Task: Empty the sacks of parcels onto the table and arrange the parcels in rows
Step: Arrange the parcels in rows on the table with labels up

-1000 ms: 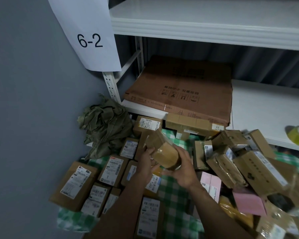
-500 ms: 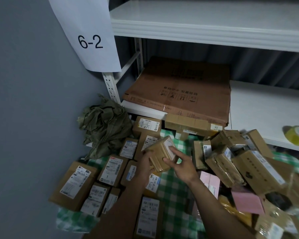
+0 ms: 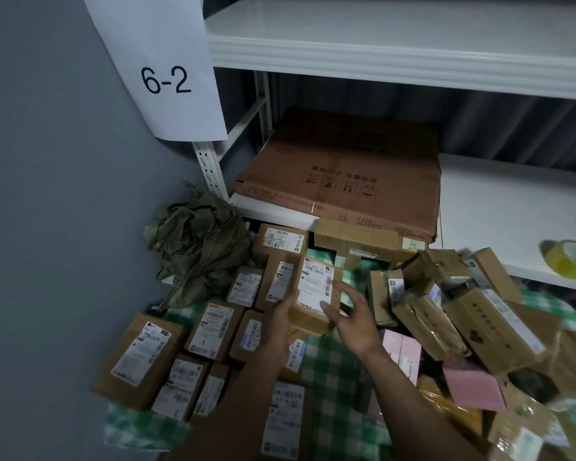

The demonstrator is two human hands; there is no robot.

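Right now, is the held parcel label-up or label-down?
Label-up: the parcel shows its white shipping label to the camera, left hand gripping its edge, right hand open beside it.

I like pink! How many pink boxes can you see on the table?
2. One pink box lies just right of the right forearm; another pink box sits lower right of it, under the brown pile. More may be hidden beneath that pile.

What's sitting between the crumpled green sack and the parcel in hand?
In the head view, two labelled parcels lie between the green sack and the held parcel.
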